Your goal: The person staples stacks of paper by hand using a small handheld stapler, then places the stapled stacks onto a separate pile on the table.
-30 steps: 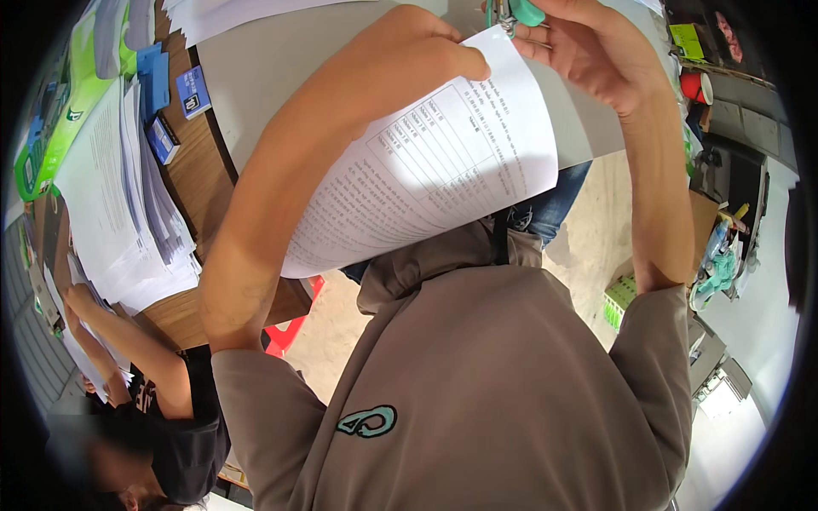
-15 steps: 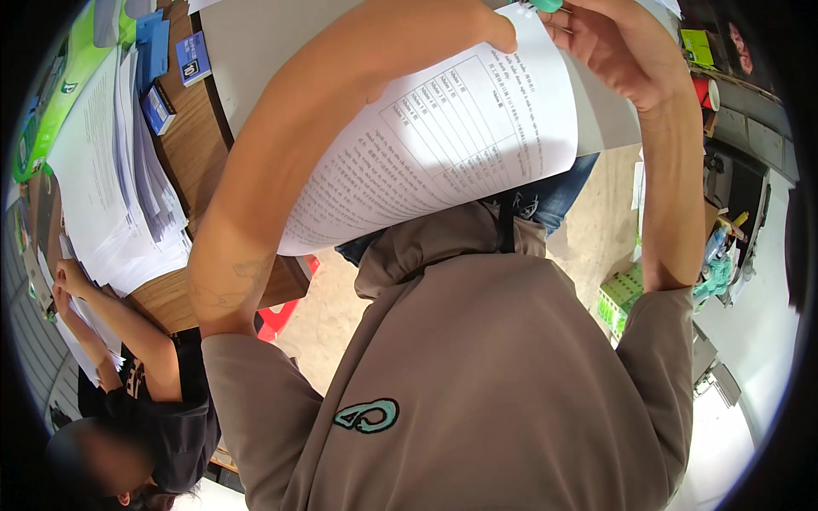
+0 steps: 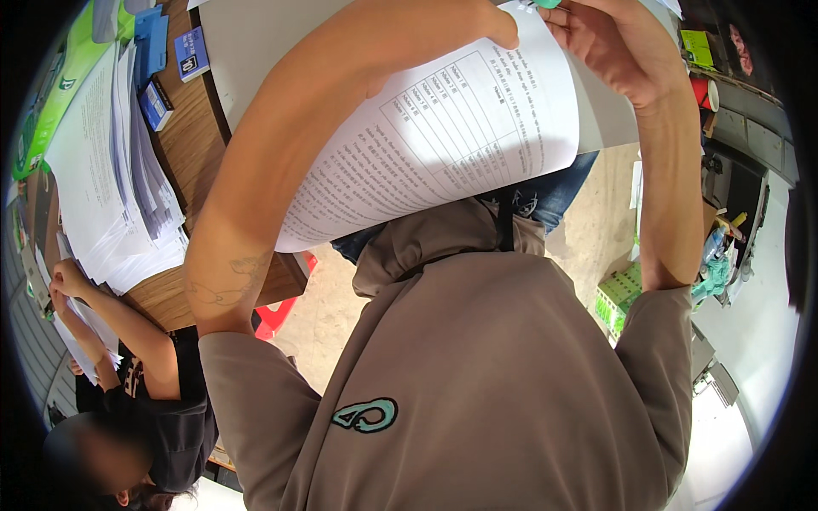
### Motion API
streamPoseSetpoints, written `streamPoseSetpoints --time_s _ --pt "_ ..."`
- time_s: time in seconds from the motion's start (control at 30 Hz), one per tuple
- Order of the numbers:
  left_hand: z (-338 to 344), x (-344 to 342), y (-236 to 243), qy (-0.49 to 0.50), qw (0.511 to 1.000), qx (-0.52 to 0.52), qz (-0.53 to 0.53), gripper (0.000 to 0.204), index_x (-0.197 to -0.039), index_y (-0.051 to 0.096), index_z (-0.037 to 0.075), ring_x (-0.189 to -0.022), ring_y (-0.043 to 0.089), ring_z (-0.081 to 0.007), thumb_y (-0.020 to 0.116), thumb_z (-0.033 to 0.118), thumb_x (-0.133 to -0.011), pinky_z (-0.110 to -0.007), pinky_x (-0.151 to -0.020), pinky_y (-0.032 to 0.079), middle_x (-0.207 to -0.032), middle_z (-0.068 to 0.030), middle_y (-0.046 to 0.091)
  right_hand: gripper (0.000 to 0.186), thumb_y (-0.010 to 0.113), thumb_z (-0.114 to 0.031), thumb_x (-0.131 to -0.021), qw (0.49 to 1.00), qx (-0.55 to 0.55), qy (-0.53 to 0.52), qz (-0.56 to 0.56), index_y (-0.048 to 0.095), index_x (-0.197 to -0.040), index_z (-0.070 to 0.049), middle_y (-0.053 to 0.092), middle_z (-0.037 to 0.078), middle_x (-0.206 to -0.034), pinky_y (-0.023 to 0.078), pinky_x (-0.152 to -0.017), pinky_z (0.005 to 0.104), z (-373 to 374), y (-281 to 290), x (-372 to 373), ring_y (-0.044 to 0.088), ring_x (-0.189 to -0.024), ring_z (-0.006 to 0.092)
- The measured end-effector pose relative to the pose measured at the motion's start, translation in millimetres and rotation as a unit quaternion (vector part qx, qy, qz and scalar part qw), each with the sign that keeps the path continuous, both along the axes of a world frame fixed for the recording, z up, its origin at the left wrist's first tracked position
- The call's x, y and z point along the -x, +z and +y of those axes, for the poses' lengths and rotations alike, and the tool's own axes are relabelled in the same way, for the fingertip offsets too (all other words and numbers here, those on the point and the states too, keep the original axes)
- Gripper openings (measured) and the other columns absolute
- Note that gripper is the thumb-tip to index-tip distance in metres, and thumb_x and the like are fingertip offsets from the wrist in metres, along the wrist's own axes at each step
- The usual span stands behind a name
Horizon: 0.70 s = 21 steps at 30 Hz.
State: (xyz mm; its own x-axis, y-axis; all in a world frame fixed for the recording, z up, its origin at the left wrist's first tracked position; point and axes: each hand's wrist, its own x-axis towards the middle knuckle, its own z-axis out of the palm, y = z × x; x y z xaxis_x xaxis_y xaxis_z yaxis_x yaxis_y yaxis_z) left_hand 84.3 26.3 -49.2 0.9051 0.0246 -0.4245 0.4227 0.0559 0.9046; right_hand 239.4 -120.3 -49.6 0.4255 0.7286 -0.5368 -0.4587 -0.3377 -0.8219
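A white printed sheet [image 3: 366,183] with a table on it curves over the desk edge towards my lap. My left hand [image 3: 492,24] is closed on its upper part, thumb lying on the paper; the other fingers are hidden. At the sheet's top right corner, my right hand [image 3: 609,55] has its fingers curled at a small teal-green object [image 3: 548,3]. The top edge of the picture cuts that object off, so its kind does not show.
On the wooden desk [image 3: 192,153] to the left lie a thick stack of papers [image 3: 94,170] and small blue boxes [image 3: 192,54]. A co-worker's hands [image 3: 68,281] are beyond it at far left. A red cup [image 3: 705,94] and a green carton [image 3: 618,298] are at right.
The teal-green object and my right hand's fingertips have shifted slightly up. The sheet and my left hand stay almost where they were.
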Motion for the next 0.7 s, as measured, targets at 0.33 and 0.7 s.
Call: streamPoseSetpoints --time_s 0.33,0.7 --pt "-0.1 -0.2 1.8 -0.012 1.0 0.018 -0.007 0.038 -0.097 0.07 -0.011 -0.078 0.065 -0.0206 0.061 0.022 -0.081 -0.028 -0.07 0.044 -0.083 -0.0161 0.069 0.031 0.072 -0.018 -0.09 1.0 -0.007 0.002 0.009 0.063 -0.109 0.006 0.069 0.011 -0.095 0.055 -0.079 0.0299 -1.0 0.8 0.4 0.067 -0.083 0.0192" --pt "0.4 -6.3 -15.9 0.023 0.999 0.001 0.043 0.038 -0.098 0.07 -0.011 -0.077 0.065 -0.0214 0.064 0.022 -0.08 -0.028 -0.071 0.044 -0.083 -0.0162 0.069 0.03 0.072 -0.019 -0.091 1.0 -0.006 0.01 0.012 0.064 -0.108 0.004 0.07 0.01 -0.096 0.054 -0.078 0.0286 2.7 -2.9 -0.5 0.067 -0.083 0.0178"
